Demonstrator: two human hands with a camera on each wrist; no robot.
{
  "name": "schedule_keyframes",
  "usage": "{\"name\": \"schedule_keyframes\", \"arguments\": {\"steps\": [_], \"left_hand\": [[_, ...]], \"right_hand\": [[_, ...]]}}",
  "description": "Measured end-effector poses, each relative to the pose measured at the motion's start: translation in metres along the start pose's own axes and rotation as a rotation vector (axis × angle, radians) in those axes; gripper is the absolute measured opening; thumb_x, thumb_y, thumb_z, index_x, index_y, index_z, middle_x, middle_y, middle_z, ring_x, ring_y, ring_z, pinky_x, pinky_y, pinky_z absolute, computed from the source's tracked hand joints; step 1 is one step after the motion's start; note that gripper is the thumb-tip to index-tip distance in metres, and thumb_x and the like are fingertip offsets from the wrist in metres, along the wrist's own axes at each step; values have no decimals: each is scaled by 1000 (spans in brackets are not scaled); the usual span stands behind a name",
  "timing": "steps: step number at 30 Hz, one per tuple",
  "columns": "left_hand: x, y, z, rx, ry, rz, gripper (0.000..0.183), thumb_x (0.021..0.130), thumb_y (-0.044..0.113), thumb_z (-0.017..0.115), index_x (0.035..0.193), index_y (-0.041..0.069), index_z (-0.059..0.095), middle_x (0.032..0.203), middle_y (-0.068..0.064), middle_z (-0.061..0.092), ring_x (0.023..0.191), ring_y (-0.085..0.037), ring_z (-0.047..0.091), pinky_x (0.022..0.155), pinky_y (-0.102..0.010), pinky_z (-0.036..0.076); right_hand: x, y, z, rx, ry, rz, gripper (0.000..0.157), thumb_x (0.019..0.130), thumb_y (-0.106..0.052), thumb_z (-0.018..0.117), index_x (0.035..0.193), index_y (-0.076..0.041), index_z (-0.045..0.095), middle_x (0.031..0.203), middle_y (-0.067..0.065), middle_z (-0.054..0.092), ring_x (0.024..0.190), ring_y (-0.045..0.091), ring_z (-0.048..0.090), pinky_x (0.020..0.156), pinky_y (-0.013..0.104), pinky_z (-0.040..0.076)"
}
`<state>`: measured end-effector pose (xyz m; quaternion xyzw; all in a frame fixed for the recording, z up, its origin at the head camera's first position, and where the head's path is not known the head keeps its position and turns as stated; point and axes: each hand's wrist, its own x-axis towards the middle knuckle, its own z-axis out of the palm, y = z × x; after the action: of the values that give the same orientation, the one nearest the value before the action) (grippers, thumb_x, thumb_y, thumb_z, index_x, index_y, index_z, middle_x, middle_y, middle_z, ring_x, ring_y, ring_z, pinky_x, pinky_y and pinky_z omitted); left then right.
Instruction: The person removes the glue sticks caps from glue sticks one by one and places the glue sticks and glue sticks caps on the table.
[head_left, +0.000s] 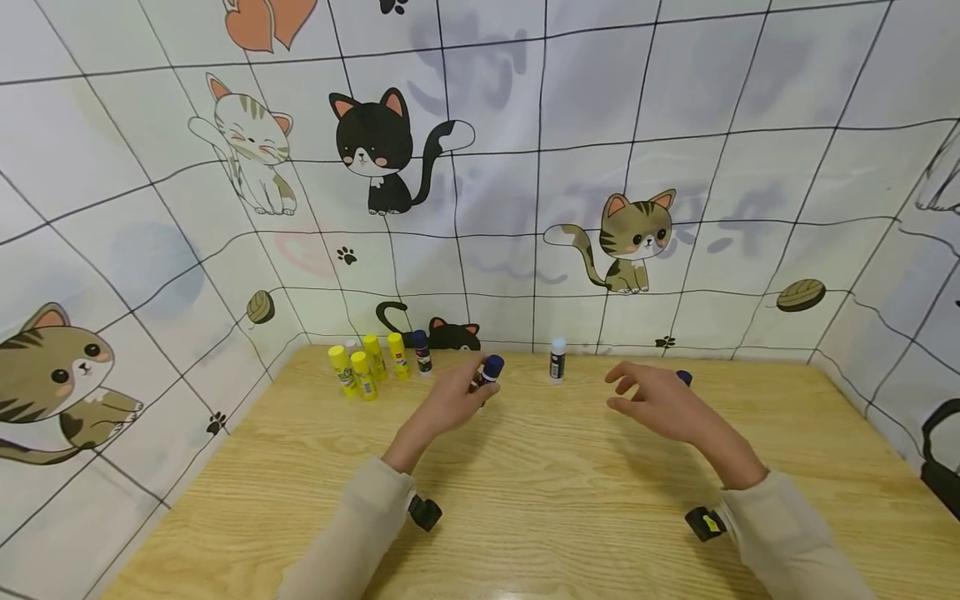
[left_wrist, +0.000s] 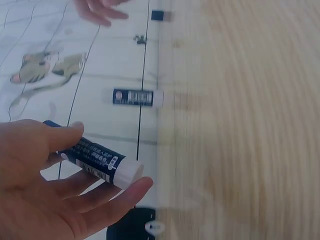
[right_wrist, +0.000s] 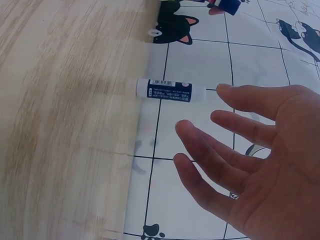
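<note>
My left hand [head_left: 448,400] grips a glue stick [head_left: 492,367] with a dark blue cap, just above the table. In the left wrist view the held glue stick [left_wrist: 95,159] lies tilted between thumb and fingers, its white base pointing outward. Between the hands a dark-labelled glue stick [head_left: 557,363] with a whitish cap stands upright. To its right my right hand [head_left: 658,402] hovers with loosely bent, spread fingers and holds nothing. Behind that hand shows the blue cap of another glue stick [head_left: 684,377]; the head view hides its body.
At the back left of the wooden table [head_left: 525,500] stand several yellow glue sticks [head_left: 365,377], with a blue-capped glue stick [head_left: 422,354] beside them. A wall sheet [head_left: 495,192] printed with cats rises directly behind. A black strap-like object [head_left: 941,458] is at the right edge.
</note>
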<state>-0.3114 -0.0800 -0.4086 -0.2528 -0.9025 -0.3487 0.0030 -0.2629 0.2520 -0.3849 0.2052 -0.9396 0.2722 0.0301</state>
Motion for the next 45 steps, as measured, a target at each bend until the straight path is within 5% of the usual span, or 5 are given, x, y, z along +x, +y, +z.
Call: {"name": "schedule_keyframes", "arguments": {"steps": [6, 18, 27, 45], "left_hand": [[2, 16, 10, -20, -112, -6, 42, 96, 26, 57, 136, 15, 46, 121, -10, 63, 100, -18, 63, 76, -29, 53], [8, 36, 27, -80, -136, 44, 29, 93, 30, 64, 118, 16, 60, 104, -1, 68, 82, -7, 65, 60, -23, 53], [3, 47, 38, -6, -179, 161, 29, 92, 35, 65, 116, 19, 62, 101, 6, 67, 84, -2, 62, 66, -18, 50], [-1, 63, 44, 244, -159, 261, 29, 90, 38, 67, 112, 21, 64, 98, 10, 68, 80, 3, 58, 66, -16, 46]], "right_hand": [[2, -2, 3, 41, -32, 3, 30, 95, -25, 61, 121, -11, 58, 110, 10, 67, 98, 26, 65, 68, 31, 53], [4, -14, 10, 197, -93, -24, 29, 97, -29, 58, 124, -20, 55, 109, 6, 65, 89, 16, 66, 70, 28, 54], [6, -28, 18, 310, -95, -77, 40, 94, -41, 60, 129, -23, 52, 112, 3, 64, 88, 19, 68, 73, 28, 54], [6, -32, 26, 325, -113, -181, 20, 97, -27, 57, 113, -16, 62, 100, 2, 67, 79, 20, 67, 68, 30, 55]]}}
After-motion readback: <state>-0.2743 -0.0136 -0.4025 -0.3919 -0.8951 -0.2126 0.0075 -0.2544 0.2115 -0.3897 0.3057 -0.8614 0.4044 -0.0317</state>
